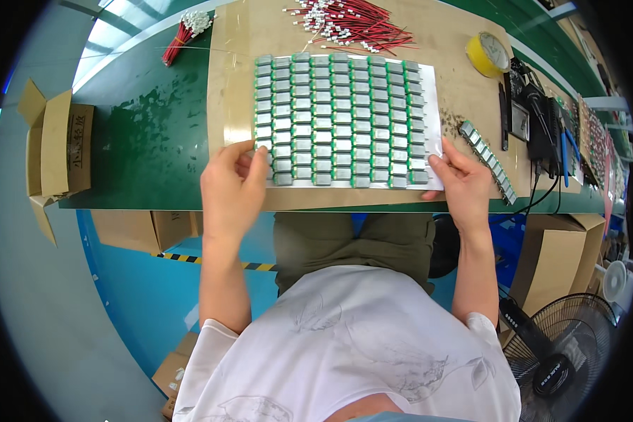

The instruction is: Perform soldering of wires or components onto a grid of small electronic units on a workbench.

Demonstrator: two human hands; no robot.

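Observation:
A white sheet (430, 91) lies on the brown cardboard mat in front of me, covered with close columns of small grey metal parts with green ends (321, 130), which look like tiny motors. My left hand (233, 184) grips the sheet's near left corner, its thumb beside the outermost column and its fingers curled at the edge. At the near right edge my right hand (465, 184) pinches the sheet's bare white margin between thumb and fingers. The undersides of both grips are hidden. Right of my right hand, one slanting row of similar parts (487, 160) lies separately on the mat.
Beyond the sheet lies a pile of red wires with white connectors (352, 24); another bundle (186, 35) is at far left. Yellow tape (487, 55), black tools and cables (538, 119) sit to the right. An open carton (65, 148) stands left, a fan (559, 359) lower right.

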